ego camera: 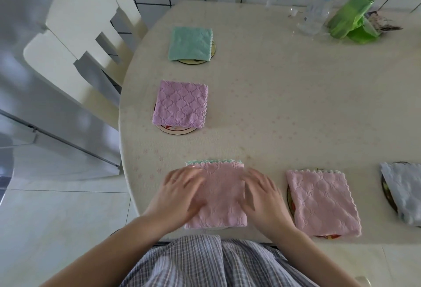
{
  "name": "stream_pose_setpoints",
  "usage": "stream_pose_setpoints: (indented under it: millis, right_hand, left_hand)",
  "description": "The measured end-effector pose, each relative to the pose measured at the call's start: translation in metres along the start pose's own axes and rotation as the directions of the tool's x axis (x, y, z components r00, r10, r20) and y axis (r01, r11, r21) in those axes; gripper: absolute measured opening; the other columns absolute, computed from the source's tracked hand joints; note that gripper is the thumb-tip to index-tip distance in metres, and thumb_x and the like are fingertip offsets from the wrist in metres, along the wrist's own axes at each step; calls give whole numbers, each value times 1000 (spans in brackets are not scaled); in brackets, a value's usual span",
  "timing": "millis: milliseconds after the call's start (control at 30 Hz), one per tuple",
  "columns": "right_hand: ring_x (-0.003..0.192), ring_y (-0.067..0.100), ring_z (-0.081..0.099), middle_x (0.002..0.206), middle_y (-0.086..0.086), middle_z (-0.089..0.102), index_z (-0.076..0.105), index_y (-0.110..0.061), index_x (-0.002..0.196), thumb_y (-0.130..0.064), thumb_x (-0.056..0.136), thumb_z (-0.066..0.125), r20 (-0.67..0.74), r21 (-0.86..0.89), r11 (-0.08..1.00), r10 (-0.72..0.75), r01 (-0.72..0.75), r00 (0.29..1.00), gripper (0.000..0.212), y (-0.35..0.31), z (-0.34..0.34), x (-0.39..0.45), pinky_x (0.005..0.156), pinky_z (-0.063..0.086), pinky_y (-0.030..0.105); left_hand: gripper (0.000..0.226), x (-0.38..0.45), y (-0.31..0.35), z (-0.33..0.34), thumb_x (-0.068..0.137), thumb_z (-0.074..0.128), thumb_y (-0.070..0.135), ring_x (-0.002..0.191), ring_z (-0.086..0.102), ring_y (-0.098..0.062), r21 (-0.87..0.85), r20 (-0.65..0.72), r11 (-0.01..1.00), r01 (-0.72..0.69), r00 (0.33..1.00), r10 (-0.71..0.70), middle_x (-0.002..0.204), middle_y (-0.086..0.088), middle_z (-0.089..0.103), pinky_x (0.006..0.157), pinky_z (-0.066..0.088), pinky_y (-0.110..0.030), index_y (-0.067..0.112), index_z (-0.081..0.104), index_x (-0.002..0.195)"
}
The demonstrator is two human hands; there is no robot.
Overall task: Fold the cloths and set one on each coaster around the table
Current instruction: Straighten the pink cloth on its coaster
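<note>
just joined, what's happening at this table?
A person is laying folded cloths on coasters. Both the left hand and right hand rest flat on a pink cloth at the near table edge, with a green-edged layer showing beneath it. Already placed on coasters: a teal cloth, a purple cloth, another pink one and a grey cloth at the right edge.

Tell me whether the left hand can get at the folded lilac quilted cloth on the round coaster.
Probably yes. The left hand lies flat on the pink cloth, holding nothing, and only bare tabletop lies between it and the folded lilac quilted cloth.
</note>
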State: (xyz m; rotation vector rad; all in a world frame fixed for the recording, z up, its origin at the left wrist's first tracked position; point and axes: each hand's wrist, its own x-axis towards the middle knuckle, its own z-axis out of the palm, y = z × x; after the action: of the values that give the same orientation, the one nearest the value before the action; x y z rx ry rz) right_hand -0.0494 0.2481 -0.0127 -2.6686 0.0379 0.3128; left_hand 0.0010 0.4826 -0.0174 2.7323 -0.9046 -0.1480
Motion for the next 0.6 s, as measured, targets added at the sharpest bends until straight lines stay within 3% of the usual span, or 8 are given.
stream_pose_setpoints:
  millis: [67, 167, 267, 467, 533, 600]
  right_hand:
    - [139, 18, 25, 150, -3, 30, 41, -24, 135, -49, 88, 42, 30, -157, 974, -158, 161, 987, 54, -4, 11, 1, 108, 33, 46]
    - [139, 19, 19, 153, 1, 25, 33, -27, 141, -61, 87, 34, 106, -262, 947, -162, 185, 981, 64, 0, 25, 3, 111, 26, 52]
    - [141, 18, 12, 156, -1, 17, 24, -29, 146, -68, 87, 23, 94, -264, 958, -92, 113, 991, 71, 8, 29, 1, 113, 8, 49]
    - [140, 20, 18, 152, 2, 27, 29, -27, 144, -65, 85, 35, 36, -181, 981, -70, 76, 997, 71, 13, 35, 0, 110, 8, 48]
    - [138, 18, 20, 148, 4, 36, 39, -29, 139, -57, 83, 39, -32, -81, 995, -62, 60, 998, 62, 14, 35, 2, 111, 9, 47]
    - [138, 15, 20, 144, 3, 41, 53, -29, 128, -52, 83, 40, -102, 110, 994, 5, 7, 995, 52, 9, 30, 9, 113, 15, 48]
  left_hand:
    - [65, 6, 2, 16, 85, 37, 62, 133, 39, -22, 83, 95, 980, -182, 980, 174, 142, -4, 44, 108, 29, -47, 17, 46, 132]
    - [72, 12, -9, 30, 88, 29, 65, 140, 22, -24, 118, 186, 956, -270, 951, 246, 152, -6, 27, 108, 15, -50, 19, 30, 144]
    - [75, 14, -26, 32, 88, 20, 69, 141, 15, -22, 127, 215, 964, -235, 955, 204, 154, -4, 21, 106, 13, -54, 24, 17, 147]
    - [79, 17, -39, 29, 86, 25, 72, 141, 22, -24, 113, 244, 986, -120, 966, 89, 154, -5, 24, 109, 9, -50, 25, 10, 148]
    - [75, 17, -44, 25, 86, 27, 70, 142, 19, -19, 61, 192, 996, -69, 980, 56, 153, 0, 24, 114, 7, -44, 28, 16, 147]
    - [64, 19, -54, 16, 88, 34, 64, 139, 26, -16, -59, 130, 998, 5, 991, 3, 149, 3, 33, 116, 16, -42, 26, 34, 139]
